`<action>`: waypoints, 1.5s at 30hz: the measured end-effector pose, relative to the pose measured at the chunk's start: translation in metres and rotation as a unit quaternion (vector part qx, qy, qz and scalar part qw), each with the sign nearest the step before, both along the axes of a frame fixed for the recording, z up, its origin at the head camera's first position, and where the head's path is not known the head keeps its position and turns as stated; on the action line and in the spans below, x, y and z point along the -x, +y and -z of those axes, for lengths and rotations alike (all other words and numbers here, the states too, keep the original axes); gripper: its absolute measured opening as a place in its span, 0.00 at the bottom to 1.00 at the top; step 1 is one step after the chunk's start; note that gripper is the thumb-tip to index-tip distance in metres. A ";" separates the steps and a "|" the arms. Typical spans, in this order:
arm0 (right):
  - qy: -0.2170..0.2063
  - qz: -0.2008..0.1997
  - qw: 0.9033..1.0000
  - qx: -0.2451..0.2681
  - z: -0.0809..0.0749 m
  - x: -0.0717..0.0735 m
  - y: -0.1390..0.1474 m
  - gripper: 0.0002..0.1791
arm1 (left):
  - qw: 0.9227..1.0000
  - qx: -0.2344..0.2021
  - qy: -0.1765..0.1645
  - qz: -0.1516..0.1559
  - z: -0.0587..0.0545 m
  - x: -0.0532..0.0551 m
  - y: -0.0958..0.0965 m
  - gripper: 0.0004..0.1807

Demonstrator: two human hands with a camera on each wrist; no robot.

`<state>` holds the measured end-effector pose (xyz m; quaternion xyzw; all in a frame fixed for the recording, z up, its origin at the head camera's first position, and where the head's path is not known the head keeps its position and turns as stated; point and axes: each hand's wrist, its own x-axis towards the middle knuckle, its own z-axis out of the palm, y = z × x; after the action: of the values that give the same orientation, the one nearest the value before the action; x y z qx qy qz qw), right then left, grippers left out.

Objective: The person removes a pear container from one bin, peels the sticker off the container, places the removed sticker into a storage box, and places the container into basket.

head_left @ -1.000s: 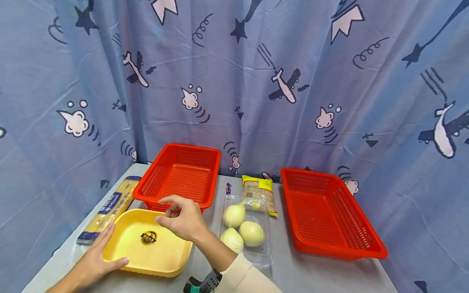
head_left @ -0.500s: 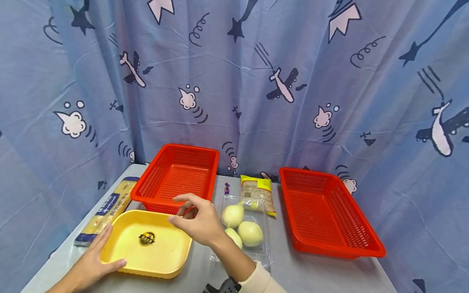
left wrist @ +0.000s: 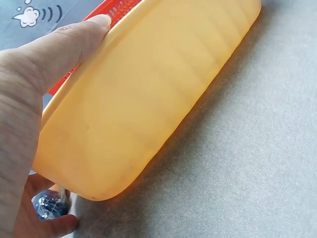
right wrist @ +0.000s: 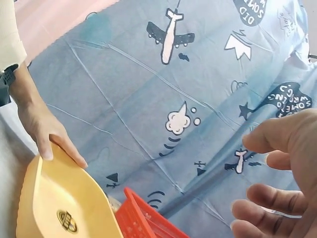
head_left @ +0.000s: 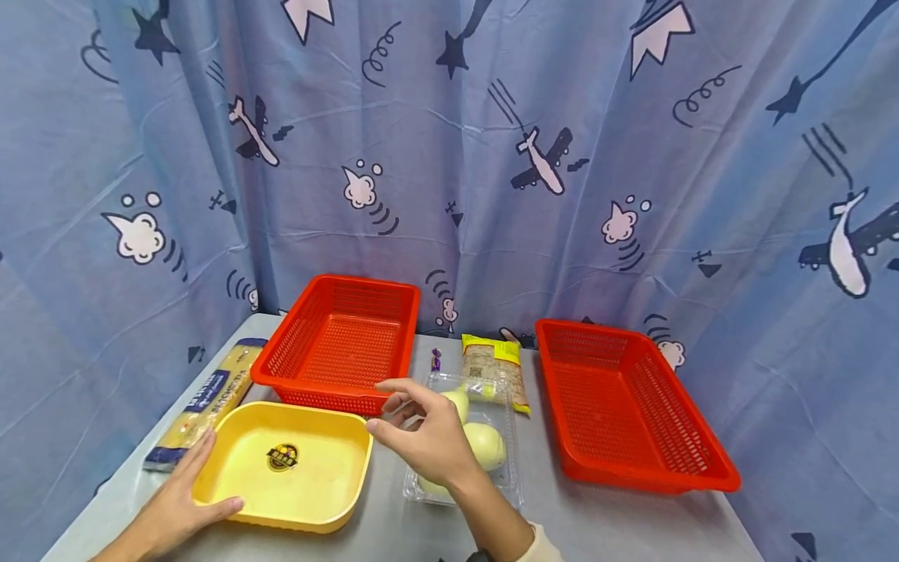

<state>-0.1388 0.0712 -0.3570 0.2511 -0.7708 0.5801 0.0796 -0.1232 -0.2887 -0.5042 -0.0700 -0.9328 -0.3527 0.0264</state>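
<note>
In the head view a yellow plastic basin with a round dark logo stands on the table at the left. My left hand holds its left corner, the thumb over the near rim and the fingers along the outer side. The left wrist view shows the basin's outer wall beside the thumb. To the basin's right, my right hand hovers with loosely bent fingers and nothing in them. It partly covers a clear plastic box of pale green round fruits. In the right wrist view the right hand's fingers are spread apart.
Behind the basin stands a red basket; another red basket is at the right. A long yellow and blue packet lies at the left edge. A purple-wrapped candy and a yellow-topped bag lie behind the box.
My right hand has moved right, from over the basin to over the clear box. My left hand keeps its place on the basin.
</note>
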 end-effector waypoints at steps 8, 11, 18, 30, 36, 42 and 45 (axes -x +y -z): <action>-0.026 0.026 0.999 0.008 0.005 -0.004 0.028 0.21 | 1.000 0.004 -0.004 -0.002 0.002 0.001 0.001 0.63; -0.015 0.044 0.999 0.014 0.009 -0.002 0.038 0.21 | 1.000 0.000 0.003 -0.002 0.002 0.001 0.001 0.63; -0.001 0.075 0.997 0.021 0.018 -0.003 0.060 0.22 | 0.999 0.003 -0.050 -0.013 0.001 0.002 0.002 0.64; 0.011 0.130 0.991 0.027 0.031 -0.001 0.084 0.23 | 0.996 0.001 -0.087 -0.017 -0.004 0.003 0.002 0.64; 0.032 0.151 0.988 0.020 0.019 -0.006 0.088 0.22 | 0.996 0.003 -0.088 -0.019 -0.005 0.003 0.002 0.63; 0.025 0.179 0.983 -0.005 0.007 -0.013 0.093 0.22 | 0.997 -0.002 -0.071 -0.012 -0.005 0.003 0.001 0.62; 0.018 0.193 0.981 -0.015 0.015 -0.009 0.101 0.23 | 0.998 -0.005 -0.064 -0.008 -0.004 0.003 0.001 0.62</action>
<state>-0.1298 0.1720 -0.3722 0.1089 -0.8116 0.5379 0.2003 -0.1262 -0.2879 -0.5003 -0.0394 -0.9314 -0.3605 -0.0302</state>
